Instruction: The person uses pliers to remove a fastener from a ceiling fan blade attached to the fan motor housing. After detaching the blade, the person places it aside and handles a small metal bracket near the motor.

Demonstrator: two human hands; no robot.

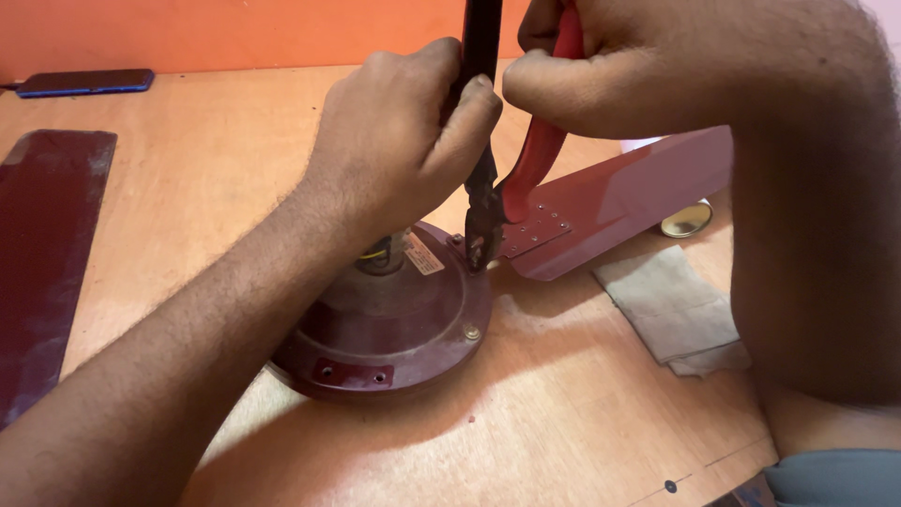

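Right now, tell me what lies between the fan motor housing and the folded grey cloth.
In the head view, between the fan motor housing and the grey cloth lies the maroon fan blade's bracket end, then bare table.

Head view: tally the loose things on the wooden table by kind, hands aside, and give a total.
Fan blades: 2, one at the motor, one at left
Fan motor housing: 1
Pliers, held by left hand and right hand: 1
Folded cloth: 1
Phone: 1
Small round tin: 1
Total: 7
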